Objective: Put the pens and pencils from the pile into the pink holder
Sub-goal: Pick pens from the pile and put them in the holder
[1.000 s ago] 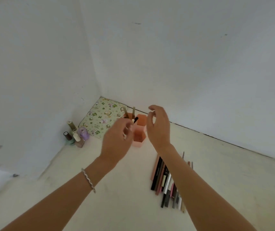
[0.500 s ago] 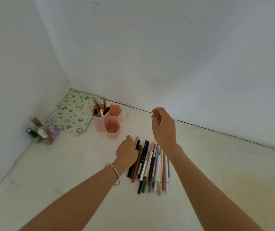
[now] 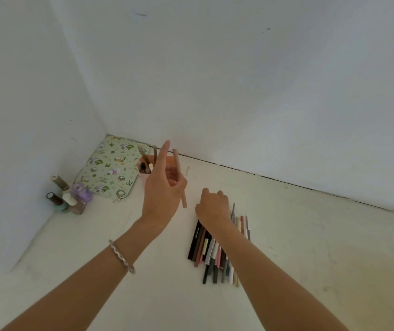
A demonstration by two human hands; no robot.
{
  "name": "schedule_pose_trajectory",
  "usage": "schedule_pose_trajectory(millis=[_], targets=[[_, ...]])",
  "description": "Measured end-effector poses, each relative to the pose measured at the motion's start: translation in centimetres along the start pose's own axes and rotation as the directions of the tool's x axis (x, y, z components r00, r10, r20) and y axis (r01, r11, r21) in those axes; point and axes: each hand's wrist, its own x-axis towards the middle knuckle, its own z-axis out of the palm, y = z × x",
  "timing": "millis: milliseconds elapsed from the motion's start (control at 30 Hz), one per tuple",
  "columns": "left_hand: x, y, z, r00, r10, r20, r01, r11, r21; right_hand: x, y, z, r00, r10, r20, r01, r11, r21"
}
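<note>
Head view. Left hand [image 3: 163,189] is raised. Of its fingers [image 3: 164,154], the index is straight and points up and away, and the rest curl with the thumb to pinch a pinkish-brown pencil [image 3: 178,172] at mid-shaft. The pencil's long axis is near upright in the picture, with the top end tipped slightly left. Its lower end hangs just below the fingers, clear of the table [image 3: 310,235].

Right behind those fingers is the pink holder [image 3: 170,161], mostly hidden by the hand. It is smooth plastic with angular cells, and a few sticks [image 3: 143,155] stand in the left cell.

Right hand [image 3: 212,207] is low, to the right of the left fingers, knuckles up. Its fingers curl down onto the far end of the pile [image 3: 215,252]. Whether they grip anything is hidden, so I cannot tell.

The pile is slim pens and pencils lying side by side, long axes running near to far, in black, brown, pink, white and grey.

Half a second back the roles were reversed. The left hand was down at the pile's far end without a pencil, and the right hand was lifted above the pile.

Farther left of the left fingers lies a flat floral mat [image 3: 110,168]. Beyond it, small glossy bottles [image 3: 70,197] cluster in the corner. A beaded bracelet [image 3: 122,257] is on the left wrist.
</note>
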Motion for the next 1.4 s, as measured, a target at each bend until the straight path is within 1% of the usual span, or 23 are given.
schedule_pose_trajectory(millis=[67,100,133,167,200,267,333,400,500,633,700,767,833,900,933,967,1033,1100,1200,1267,1333,1400], targets=[[0.1,0.3,-0.6,1.0,0.013,-0.006,-0.014,0.999,-0.045,0.2,-0.6,0.7,0.999,-0.027,0.017,0.028,0.999,-0.021],[0.3,0.5,-0.8,0.999,0.029,-0.018,-0.03,0.998,-0.057,0.3,-0.5,0.7,0.999,-0.034,0.025,0.034,0.999,0.003],[0.6,0.6,-1.3,0.997,0.05,-0.053,-0.053,0.997,-0.052,0.5,-0.6,0.5,0.999,-0.034,0.017,0.033,0.997,0.075],[1.1,0.7,-1.9,0.991,0.073,-0.112,-0.077,0.997,-0.031,0.7,-0.5,0.0,1.0,-0.012,-0.01,0.014,0.979,0.201],[1.7,0.8,-2.7,0.976,0.101,-0.193,-0.102,0.995,0.005,0.9,-0.5,-0.8,0.998,0.037,-0.043,-0.02,0.934,0.358],[3.1,0.7,-4.7,0.928,0.135,-0.348,-0.125,0.991,0.052,1.4,-0.5,-3.1,0.973,0.187,-0.138,-0.056,0.765,0.642],[4.4,0.3,-6.1,0.894,0.125,-0.429,-0.112,0.992,0.056,1.6,-0.4,-5.7,0.919,0.323,-0.225,-0.013,0.595,0.804],[5.2,-0.3,-6.8,0.893,0.118,-0.435,-0.088,0.992,0.09,1.7,-0.6,-8.1,0.871,0.409,-0.272,0.059,0.463,0.884],[5.6,-1.1,-6.4,0.911,0.122,-0.394,-0.075,0.988,0.132,1.5,-1.2,-10.9,0.828,0.465,-0.312,0.16,0.338,0.927],[6.0,-1.7,-6.1,0.913,0.169,-0.372,-0.116,0.98,0.161,1.0,-2.3,-13.1,0.784,0.491,-0.379,0.272,0.277,0.921],[6.2,-2.0,-6.3,0.915,0.164,-0.369,-0.108,0.98,0.168,0.8,-2.8,-13.7,0.759,0.513,-0.402,0.319,0.246,0.915],[6.3,-2.4,-6.4,0.924,0.165,-0.346,-0.092,0.972,0.217,0.7,-3.3,-14.3,0.738,0.535,-0.411,0.366,0.194,0.91],[5.9,-3.1,-6.4,0.938,0.242,-0.248,-0.137,0.917,0.375,0.7,-3.7,-14.8,0.718,0.556,-0.42,0.413,0.145,0.899],[5.4,-4.1,-6.4,0.92,0.362,-0.148,-0.219,0.791,0.572,0.7,-4.2,-15.2,0.698,0.569,-0.434,0.458,0.11,0.882],[5.2,-4.5,-6.5,0.907,0.393,-0.148,-0.223,0.749,0.624,0.7,-4.5,-15.3,0.689,0.573,-0.444,0.479,0.1,0.872],[5.0,-4.8,-6.7,0.897,0.401,-0.188,-0.2,0.746,0.636,0.8,-4.8,-15.3,0.682,0.574,-0.453,0.495,0.093,0.864],[4.9,-4.7,-7.4,0.877,0.37,-0.306,-0.139,0.806,0.575,1.1,-5.4,-15.1,0.672,0.563,-0.48,0.518,0.105,0.849],[4.9,-4.1,-8.2,0.877,0.316,-0.361,-0.107,0.863,0.494,1.3,-6.3,-14.5,0.671,0.519,-0.529,0.529,0.165,0.832],[4.8,-3.3,-8.9,0.882,0.287,-0.373,-0.118,0.902,0.415,1.5,-7.7,-12.9,0.681,0.396,-0.616,0.546,0.286,0.788],[4.6,-2.9,-9.0,0.879,0.274,-0.39,-0.132,0.926,0.352,1.7,-8.2,-11.3,0.688,0.269,-0.674,0.564,0.386,0.73],[4.2,-2.6,-8.7,0.883,0.259,-0.392,-0.14,0.941,0.307,1.9,-8.4,-9.7,0.704,0.064,-0.707,0.586,0.511,0.629],[3.5,-2.3,-8.1,0.894,0.259,-0.366,-0.154,0.944,0.292,2.0,-8.6,-8.1,0.747,-0.163,-0.645,0.584,0.626,0.517]])
